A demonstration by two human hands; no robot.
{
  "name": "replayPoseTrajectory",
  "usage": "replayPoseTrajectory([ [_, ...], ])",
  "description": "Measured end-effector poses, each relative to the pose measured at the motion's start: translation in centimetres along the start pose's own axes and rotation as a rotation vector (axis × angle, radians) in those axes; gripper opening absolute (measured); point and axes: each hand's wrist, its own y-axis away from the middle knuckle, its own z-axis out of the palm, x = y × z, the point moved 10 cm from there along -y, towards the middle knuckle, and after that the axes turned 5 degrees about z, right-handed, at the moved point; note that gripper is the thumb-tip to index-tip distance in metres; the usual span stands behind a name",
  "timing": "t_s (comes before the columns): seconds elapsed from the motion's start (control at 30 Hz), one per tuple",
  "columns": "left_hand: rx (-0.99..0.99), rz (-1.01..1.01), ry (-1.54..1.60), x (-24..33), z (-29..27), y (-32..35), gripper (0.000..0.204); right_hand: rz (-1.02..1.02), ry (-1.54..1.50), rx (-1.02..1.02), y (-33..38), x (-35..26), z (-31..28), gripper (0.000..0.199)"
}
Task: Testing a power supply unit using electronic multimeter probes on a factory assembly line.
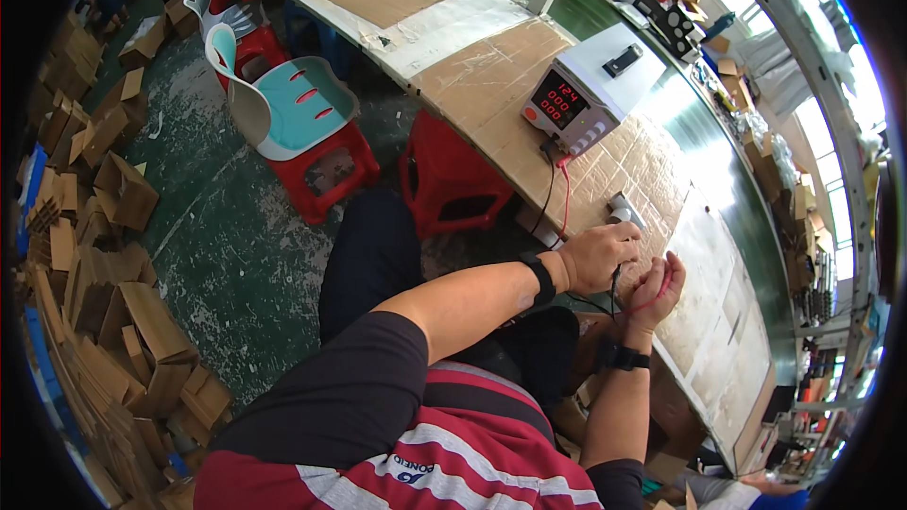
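Left hand (603, 258), fingers apparently pinched narrow, positioned a thin black cable (615, 287); right hand (654, 293), fingers curled, grip unclear, bore a thin red cable (652, 303); steady alignment seemed needed next.

- Bright daylight from windows (837, 269) at right, blown out white
- Strong glare on the glossy green surface (704, 161)
- Fisheye curves straight edges; corners black

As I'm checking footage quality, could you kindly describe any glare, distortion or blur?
Head view: windows wash out and glare whitens the green surface; head view: the table bows, corners go black; head view: left hand and right hand show no obvious blur.
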Motion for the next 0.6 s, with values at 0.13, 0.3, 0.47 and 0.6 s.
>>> replayPoseTrajectory([
  [0.13, 0.087, 0.017, -0.031, 2.9, -2.4, 0.2, 0.008, 0.036, -0.032, -0.019, 0.2, 0.6, -0.3, 0.02],
  [0.3, 0.046, 0.034, -0.035, 5.1, -4.4, 1.9, 0.008, -0.128, 0.122, 0.021, 0.6, -0.3, -0.4, 0.022],
  [0.47, -0.081, -0.063, 0.036, 5.3, -5.2, 4.1, 0.009, -0.192, 0.198, 0.004, 3.5, -2.9, 0.7, 0.024],
  [0.6, -0.082, -0.008, -0.005, 6.1, -6.0, 4.8, 0.011, -0.022, -0.013, -0.037, 7.6, -4.0, 1.2, 0.025],
])
